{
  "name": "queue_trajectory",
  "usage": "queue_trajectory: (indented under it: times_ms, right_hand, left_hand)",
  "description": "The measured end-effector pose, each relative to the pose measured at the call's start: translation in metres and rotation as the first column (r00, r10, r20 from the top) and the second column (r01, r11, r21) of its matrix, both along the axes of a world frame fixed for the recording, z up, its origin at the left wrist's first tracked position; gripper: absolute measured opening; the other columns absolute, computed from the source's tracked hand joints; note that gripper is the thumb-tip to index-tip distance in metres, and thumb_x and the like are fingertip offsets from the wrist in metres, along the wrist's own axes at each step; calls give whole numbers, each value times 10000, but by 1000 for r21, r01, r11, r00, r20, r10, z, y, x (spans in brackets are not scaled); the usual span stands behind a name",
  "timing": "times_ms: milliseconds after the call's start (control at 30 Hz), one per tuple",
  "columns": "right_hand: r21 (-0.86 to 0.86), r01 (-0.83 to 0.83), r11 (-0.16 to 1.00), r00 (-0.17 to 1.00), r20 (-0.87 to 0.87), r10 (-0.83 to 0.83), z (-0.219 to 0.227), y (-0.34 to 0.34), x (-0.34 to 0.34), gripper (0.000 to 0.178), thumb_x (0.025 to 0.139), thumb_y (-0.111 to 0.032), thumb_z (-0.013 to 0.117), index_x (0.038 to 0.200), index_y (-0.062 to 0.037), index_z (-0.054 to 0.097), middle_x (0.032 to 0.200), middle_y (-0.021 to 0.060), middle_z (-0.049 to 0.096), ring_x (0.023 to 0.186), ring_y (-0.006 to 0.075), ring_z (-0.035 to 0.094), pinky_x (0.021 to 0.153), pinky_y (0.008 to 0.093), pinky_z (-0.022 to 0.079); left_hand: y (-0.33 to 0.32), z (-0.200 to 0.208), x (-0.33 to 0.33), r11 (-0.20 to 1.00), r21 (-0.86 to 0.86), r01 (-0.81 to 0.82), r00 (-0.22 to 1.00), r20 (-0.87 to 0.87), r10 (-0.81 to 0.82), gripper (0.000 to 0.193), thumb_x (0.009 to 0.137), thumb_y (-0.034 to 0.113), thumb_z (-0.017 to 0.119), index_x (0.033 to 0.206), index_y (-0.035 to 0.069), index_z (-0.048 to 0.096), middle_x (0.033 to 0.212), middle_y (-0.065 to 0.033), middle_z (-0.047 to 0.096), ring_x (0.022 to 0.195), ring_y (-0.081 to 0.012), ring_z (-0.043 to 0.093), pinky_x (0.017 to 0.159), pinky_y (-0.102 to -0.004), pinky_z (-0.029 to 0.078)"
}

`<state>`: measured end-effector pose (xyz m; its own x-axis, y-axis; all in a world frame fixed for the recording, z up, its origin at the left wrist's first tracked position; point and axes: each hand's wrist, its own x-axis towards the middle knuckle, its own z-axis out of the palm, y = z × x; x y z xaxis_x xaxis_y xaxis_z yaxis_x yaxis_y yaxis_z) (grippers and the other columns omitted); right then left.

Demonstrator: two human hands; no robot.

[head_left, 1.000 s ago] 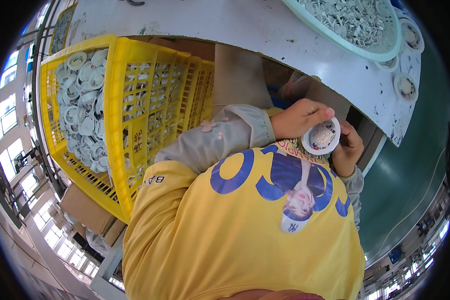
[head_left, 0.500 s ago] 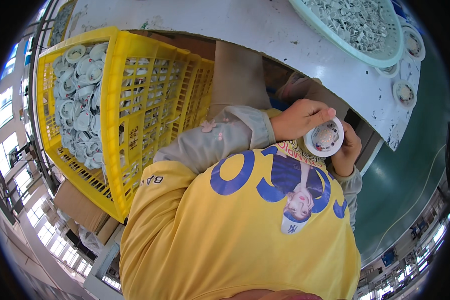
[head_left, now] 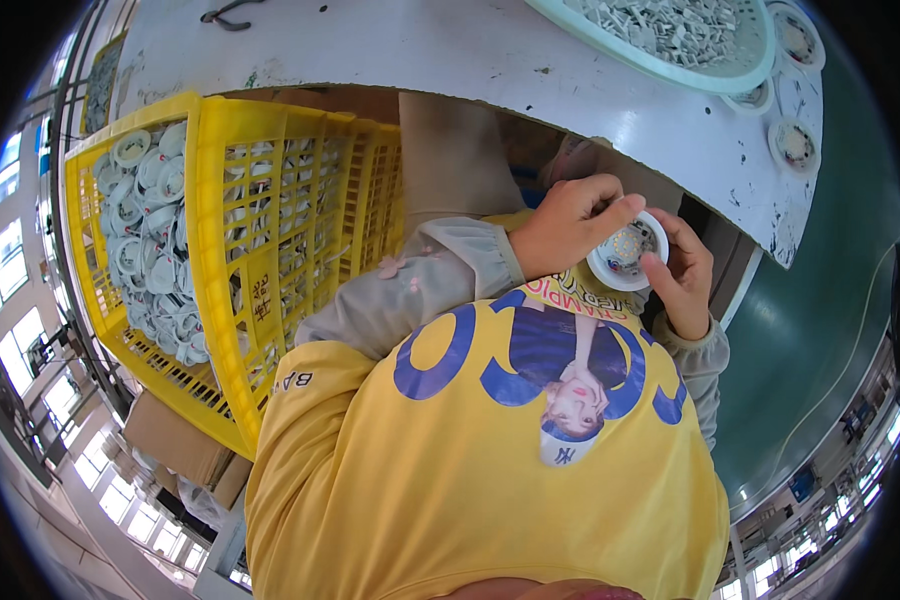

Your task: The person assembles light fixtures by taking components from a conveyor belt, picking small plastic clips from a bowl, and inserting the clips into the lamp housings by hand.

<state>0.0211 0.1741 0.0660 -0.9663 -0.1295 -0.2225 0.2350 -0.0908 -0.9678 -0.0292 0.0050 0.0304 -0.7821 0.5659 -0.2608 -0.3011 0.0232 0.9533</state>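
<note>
Close in front of my chest I hold a round white downlight [head_left: 627, 250], its open face turned up, with small yellowish LED dots and parts showing inside the rim. My left hand [head_left: 575, 225] grips its left side, thumb along the upper rim. At the right edge, my right hand [head_left: 685, 270] holds it with the thumb on the front face and the fingers behind, partly hidden.
A yellow plastic crate [head_left: 198, 250] full of white lamp housings [head_left: 150, 240] stands at my left. On the white table [head_left: 420, 50] ahead are pliers [head_left: 232, 15], a pale green basket [head_left: 660, 70] of small white pieces, and several round lamps [head_left: 794, 145] at the right.
My right thumb has come round onto the lamp's front face; before, it was not on the front. The lamp tilts slightly differently, and the whole view has shifted a little.
</note>
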Motion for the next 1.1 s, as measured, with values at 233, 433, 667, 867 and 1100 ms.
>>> queue_trajectory:
  times_ms: [233, 433, 667, 867, 1100]
  right_hand:
    - [114, 49, 992, 998, 30, -53, -6, 6, 0, 269, 793, 15, 562, 1060, 36, 540, 925, 53, 602, 818, 70, 555, 715, 194, 443]
    - [113, 13, 994, 1000, 19, -15, -5, 6, -6, 237, 792, 8, 557, 1026, 22, 528, 876, 44, 608, 793, 56, 549, 698, 189, 437]
    - [69, 47, 997, 998, 29, -49, -6, 9, -5, 198, 786, 11, 566, 977, 9, 514, 835, 35, 609, 753, 40, 535, 657, 178, 431]
    - [139, -11, 990, 1000, -8, 12, -6, 14, -7, 172, 781, -2, 582, 938, 11, 514, 808, 40, 606, 740, 39, 532, 639, 181, 433]
    - [134, 32, 990, 998, -65, -23, -11, 12, -8, 181, 779, -20, 593, 939, 10, 514, 817, 45, 605, 735, 50, 535, 648, 190, 435]
  left_hand:
    - [-6, 5, 2, 971, 235, 54, 977, 188, -100, 269, 927, 273, 421, 1010, 24, 477, 790, 3, 493, 709, -36, 456, 576, -207, 380]
    - [-2, 9, 2, 965, 217, 150, 980, 95, -174, 304, 933, 257, 385, 1093, 7, 451, 905, -28, 503, 796, -46, 465, 661, -199, 397]
    - [-2, 8, -1, 970, 112, 213, 976, 20, -217, 267, 926, 225, 381, 1069, 9, 451, 895, -32, 504, 758, -47, 468, 628, -196, 396]
    - [-1, 16, -3, 971, 29, 239, 971, 4, -239, 252, 923, 210, 372, 1066, 10, 429, 839, -27, 480, 673, -55, 457, 562, -203, 387]
    - [2, 12, -4, 982, 3, 190, 963, -194, -185, 262, 932, 226, 356, 1075, 16, 423, 794, -23, 468, 607, -46, 433, 507, -193, 362]
